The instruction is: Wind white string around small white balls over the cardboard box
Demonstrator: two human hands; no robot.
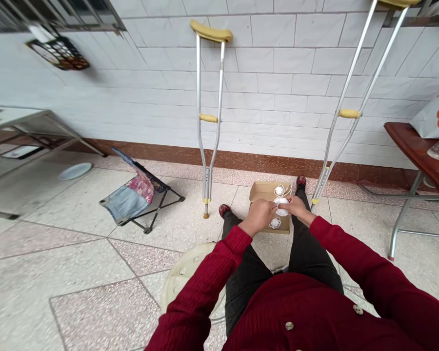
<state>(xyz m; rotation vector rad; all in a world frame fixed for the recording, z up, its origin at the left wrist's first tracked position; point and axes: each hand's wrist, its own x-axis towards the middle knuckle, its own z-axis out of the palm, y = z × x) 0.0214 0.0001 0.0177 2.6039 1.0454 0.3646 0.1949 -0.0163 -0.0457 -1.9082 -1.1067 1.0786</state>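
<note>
Both my hands meet over an open cardboard box [258, 191] on the floor between my feet. A small white bundle [282, 211], perhaps of yarn or cloth, is between them. My right hand [299, 208] is closed on its right side, thumb across it. At its left edge my left hand [261, 215] is closed in a pinch; the fingertips' exact hold is too small to make out. In the box lie a white ball-like piece [279, 190] with a pale cord [288, 190] at the back, and another white piece [275, 223] at the front.
One crutch [209, 119] leans on the tiled wall ahead, another crutch [342, 114] to the right. A folding chair [131, 197] stands at left, near a blue-grey plate [75, 171] on the floor. A pale round stool [179, 275] is beside my left leg. A red-brown table [409, 141] stands at right.
</note>
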